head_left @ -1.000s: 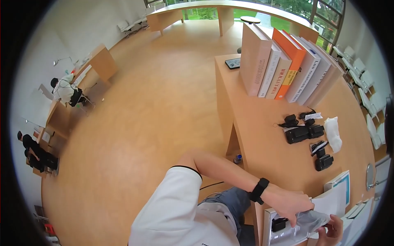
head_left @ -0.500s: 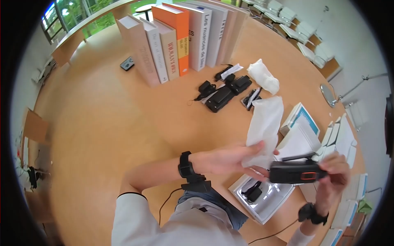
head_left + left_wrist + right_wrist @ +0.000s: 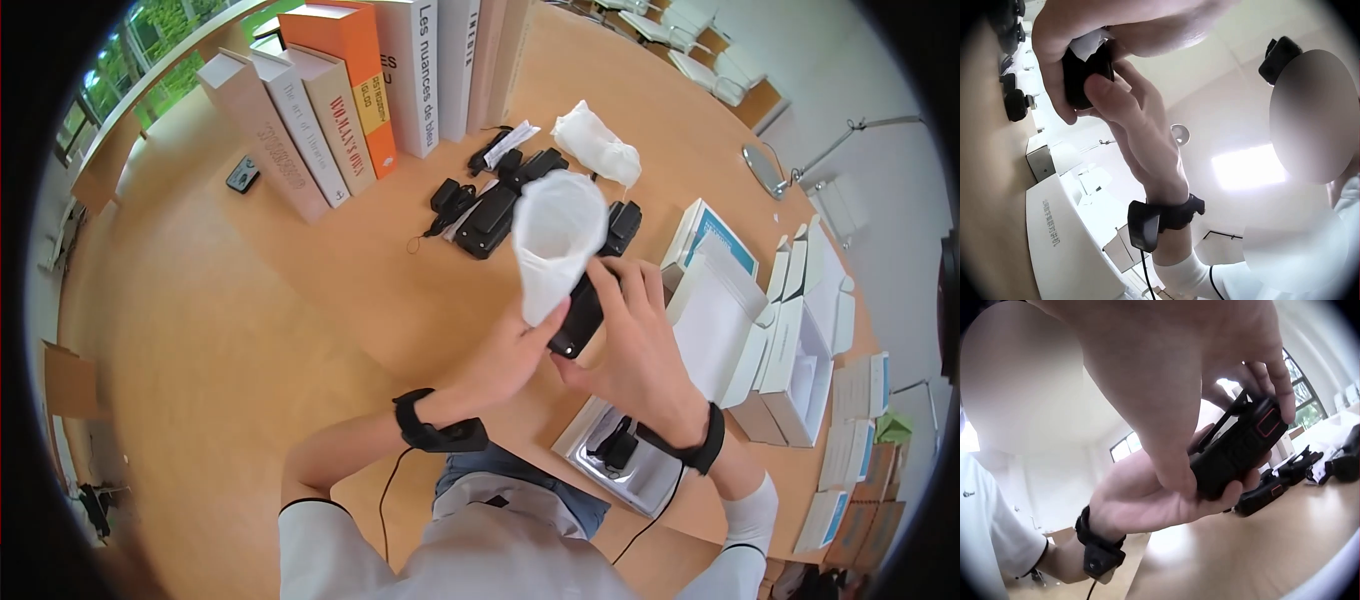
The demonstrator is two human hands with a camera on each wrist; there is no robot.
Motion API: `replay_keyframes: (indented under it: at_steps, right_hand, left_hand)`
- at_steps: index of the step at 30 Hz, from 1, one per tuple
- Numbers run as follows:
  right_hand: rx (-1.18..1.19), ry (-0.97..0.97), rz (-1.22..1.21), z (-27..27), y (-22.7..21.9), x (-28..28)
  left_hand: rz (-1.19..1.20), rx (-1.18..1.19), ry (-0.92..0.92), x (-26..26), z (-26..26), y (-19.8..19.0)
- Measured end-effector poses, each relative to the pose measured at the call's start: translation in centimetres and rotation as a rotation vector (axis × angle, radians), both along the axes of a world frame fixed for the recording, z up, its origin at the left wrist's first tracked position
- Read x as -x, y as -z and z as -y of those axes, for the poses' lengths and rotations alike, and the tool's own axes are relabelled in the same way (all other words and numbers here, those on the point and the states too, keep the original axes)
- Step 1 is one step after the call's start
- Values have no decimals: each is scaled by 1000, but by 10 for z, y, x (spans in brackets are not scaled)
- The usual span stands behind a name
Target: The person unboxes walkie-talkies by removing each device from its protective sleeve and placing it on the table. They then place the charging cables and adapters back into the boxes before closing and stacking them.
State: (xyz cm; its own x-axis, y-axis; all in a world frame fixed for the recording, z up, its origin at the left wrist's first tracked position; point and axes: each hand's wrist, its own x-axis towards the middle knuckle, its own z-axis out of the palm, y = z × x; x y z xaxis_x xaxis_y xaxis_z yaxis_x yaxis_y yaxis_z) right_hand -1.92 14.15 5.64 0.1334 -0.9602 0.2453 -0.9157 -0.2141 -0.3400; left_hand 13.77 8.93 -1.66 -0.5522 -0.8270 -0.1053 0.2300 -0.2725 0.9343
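Note:
Both hands are together above the table, around a black clip-on device. My right hand grips it from above, thumb on one side and fingers on the other. The left hand supports it from below and pinches a white padded pouch under its thumb. The pouch's mouth gapes toward the head camera. In the right wrist view, the device shows a raised clip and a red-outlined rectangle near one end. A shallow open box with a black power adapter lies below the right forearm.
Beyond the hands lie similar black devices, cables and another white pouch. A row of upright books stands at the back left, near a phone. White boxes line the right, with a round mirror behind.
The hands were down at the open box, then rose apart, the left with the pouch and the right with the device. Now they meet farther left, device and pouch side by side.

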Motion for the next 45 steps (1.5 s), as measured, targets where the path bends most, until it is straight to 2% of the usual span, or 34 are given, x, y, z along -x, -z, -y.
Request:
replay_keyframes:
  at_steps: [3,5,8,11,17,20,24,27,29,31,33,35,37,39,42,45]
  right_hand:
    - [-144,30,110,12,13,18]
    - [-261,67,123,18,18,28]
    - [-303,68,106,25,35,33]
    - [-314,86,69,31,46,34]
    - [-306,104,68,40,54,36]
    - [-300,110,82,41,54,35]
    - [-278,97,156,39,50,36]
    - [-238,123,87,29,42,33]
    - [-98,92,78,18,16,35]
    - [-6,89,101,0,-25,38]
    - [16,118,169,-24,-54,48]
    - [20,157,239,-46,-65,62]
    - [-13,198,346,-64,-60,76]
    - [-56,236,403,-84,-54,88]
    - [-150,315,418,-112,-48,102]
    - [-225,419,438,-137,-47,107]
  left_hand:
    - [185,140,-76,-29,29,13]
    - [197,216,-121,-47,50,5]
    - [191,298,-91,-62,65,-14]
    - [179,308,-139,-65,69,-6]
    - [155,414,-193,-63,69,-14]
    - [157,386,-151,-64,72,-18]
    - [170,420,-120,-62,80,-18]
    - [186,446,-105,-55,92,-25]
    - [219,411,-97,-51,105,-46]
    - [346,571,40,-46,129,-77]
    - [432,755,131,-29,165,-91]
    - [471,975,181,2,208,-99]
    - [744,1130,173,40,248,-110]
    - [693,1376,340,80,321,-82]
    - [900,1290,577,137,358,-72]
    - [1132,1296,609,188,379,-46]
